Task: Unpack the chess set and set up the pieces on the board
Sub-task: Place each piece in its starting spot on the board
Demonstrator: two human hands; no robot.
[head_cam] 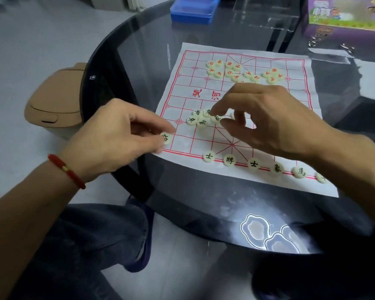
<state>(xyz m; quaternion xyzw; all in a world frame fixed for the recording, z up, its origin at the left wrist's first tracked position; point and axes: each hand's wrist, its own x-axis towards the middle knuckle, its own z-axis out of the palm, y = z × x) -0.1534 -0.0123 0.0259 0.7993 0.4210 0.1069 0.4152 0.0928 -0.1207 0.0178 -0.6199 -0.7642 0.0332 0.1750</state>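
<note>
1. A paper chessboard (182, 87) printed with a red grid lies flat on a round glass tabletop (152, 46), its near edge toward the person.
2. Six black-lettered pieces (253, 163) stand in a row along that edge, running toward 4 o'clock; a loose cluster of black pieces (200, 119) sits mid-board, and a pile of red-lettered pieces (232, 71) lies at 12 o'clock.
3. The left hand (117, 137), its grip closed, pinches a single black piece (166, 137) between thumb and forefinger at the board's 9 o'clock edge.
4. The right hand (275, 120) hovers over the cluster, fingers curled down onto it; whether it holds a piece cannot be told.
5. Beyond the board sit a blue box (193, 11) and a purple carton (344, 16), its lettering blurred; a tan bin (54, 105) stands on the floor at 9 o'clock.
6. Large red characters mark the board's central river.
</note>
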